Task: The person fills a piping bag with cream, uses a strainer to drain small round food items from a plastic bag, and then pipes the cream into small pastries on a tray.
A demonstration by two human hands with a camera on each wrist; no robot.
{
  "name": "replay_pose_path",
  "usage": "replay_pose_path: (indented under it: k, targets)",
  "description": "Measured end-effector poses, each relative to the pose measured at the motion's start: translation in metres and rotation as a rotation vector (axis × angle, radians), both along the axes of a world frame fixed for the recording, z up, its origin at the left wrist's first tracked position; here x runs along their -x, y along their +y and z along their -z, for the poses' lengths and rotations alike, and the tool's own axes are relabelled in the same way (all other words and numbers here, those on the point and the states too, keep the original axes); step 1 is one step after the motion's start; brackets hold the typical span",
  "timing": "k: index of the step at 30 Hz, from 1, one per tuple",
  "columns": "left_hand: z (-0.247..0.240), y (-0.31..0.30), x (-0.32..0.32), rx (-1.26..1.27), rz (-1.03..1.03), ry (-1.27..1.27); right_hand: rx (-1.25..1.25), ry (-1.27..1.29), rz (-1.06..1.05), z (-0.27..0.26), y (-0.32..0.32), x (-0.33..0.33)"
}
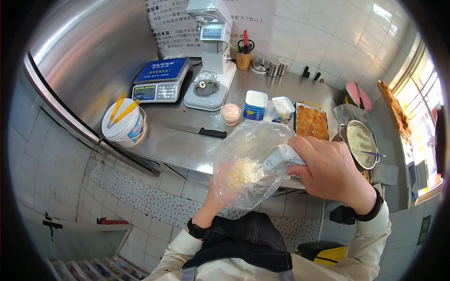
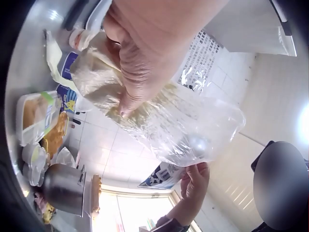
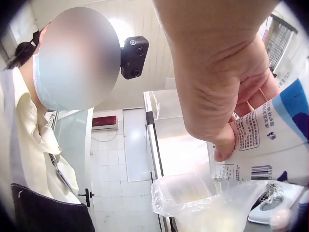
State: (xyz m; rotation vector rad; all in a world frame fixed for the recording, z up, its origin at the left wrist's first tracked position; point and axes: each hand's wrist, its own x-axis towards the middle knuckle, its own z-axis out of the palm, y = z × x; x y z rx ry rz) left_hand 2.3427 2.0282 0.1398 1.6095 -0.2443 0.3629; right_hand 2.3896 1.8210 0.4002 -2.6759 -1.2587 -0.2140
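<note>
A clear plastic bag (image 1: 253, 136) holding pale yellow shreds (image 1: 246, 173) hangs in front of the counter's edge. My left hand (image 1: 216, 192) grips it from below and the left, partly hidden behind the plastic; in the left wrist view the left hand (image 2: 145, 58) has its thumb pressed into the bag (image 2: 207, 125). My right hand (image 1: 328, 168) grips a white printed carton (image 1: 281, 159), tilted with its end at the bag's opening. The right wrist view shows the right hand (image 3: 222, 96) round the carton (image 3: 260, 140), above the bag (image 3: 212, 208).
On the steel counter (image 1: 159, 145) lie a knife (image 1: 213, 133), a pink-topped jar (image 1: 230, 114), blue-white tubs (image 1: 255, 105) and a tray of buns (image 1: 311, 122). A pot (image 1: 360, 143) stands right, a white bucket (image 1: 123, 122) left. Behind are a scale (image 1: 161, 79) and a mixer (image 1: 211, 89).
</note>
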Motion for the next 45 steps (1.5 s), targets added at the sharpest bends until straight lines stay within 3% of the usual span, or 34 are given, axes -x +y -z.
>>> replay_pose_path:
  k: [9,14,16,17,19,20,22,23,25,27,29,31,32,34,35,37,40,42,45]
  targets:
    - [0.035,-0.002,-0.008,0.107,0.085,0.166,-0.005,0.009,0.014,0.001,-0.004,0.002]
    - [0.024,-0.005,-0.01,0.042,0.044,0.171,-0.094,0.114,0.047,0.004,-0.007,-0.001]
    - [0.013,-0.011,-0.01,0.556,0.087,0.326,-0.236,0.215,0.088,0.008,-0.01,-0.002]
    - [0.002,-0.011,-0.007,0.556,0.085,0.324,-0.236,0.215,0.086,0.013,-0.012,-0.003]
    - [-0.016,-0.013,0.0,-0.045,-0.046,0.026,-0.511,0.339,0.072,0.03,-0.017,-0.007]
    - [-0.007,-0.01,-0.001,-0.048,-0.043,0.028,-0.514,0.341,0.074,0.037,-0.018,-0.007]
    - [0.022,-0.002,-0.005,-0.396,-0.187,0.043,-0.872,0.601,0.032,0.051,-0.027,-0.004]
    - [0.026,-0.002,-0.003,-0.391,-0.137,0.029,-0.882,0.574,0.077,0.063,-0.035,-0.004]
    - [0.035,0.009,0.001,-0.64,-0.162,0.025,-1.261,0.652,-0.056,0.095,-0.053,-0.008]
    - [0.041,0.02,0.0,-0.888,-0.211,0.006,-1.495,0.647,0.031,0.119,-0.073,-0.008]
    - [0.022,0.008,-0.003,-1.01,-0.224,-0.018,-1.524,0.562,0.173,0.138,-0.101,-0.008]
    - [-0.023,-0.002,0.001,-0.482,-0.299,0.532,-1.55,0.344,0.381,0.169,-0.134,-0.009]
    - [-0.004,0.005,-0.003,-0.491,-0.284,0.527,-1.559,0.331,0.393,0.186,-0.149,-0.011]
    - [0.05,0.029,-0.01,-0.726,-0.282,0.749,-1.458,0.042,0.6,0.223,-0.179,-0.013]
    - [0.046,0.025,-0.014,-0.734,-0.275,0.742,-1.465,0.034,0.608,0.242,-0.19,-0.016]
    - [0.029,0.011,-0.014,-0.437,-0.282,0.6,-1.467,-0.095,0.758,0.279,-0.207,-0.019]
    - [0.001,-0.004,-0.014,0.004,-0.285,0.382,-1.539,-0.086,0.86,0.31,-0.208,-0.028]
    - [-0.009,-0.01,-0.016,0.097,-0.257,0.337,-1.639,-0.04,0.907,0.325,-0.205,-0.036]
    - [-0.002,-0.006,-0.019,0.196,-0.222,0.264,-1.593,-0.052,1.002,0.339,-0.197,-0.052]
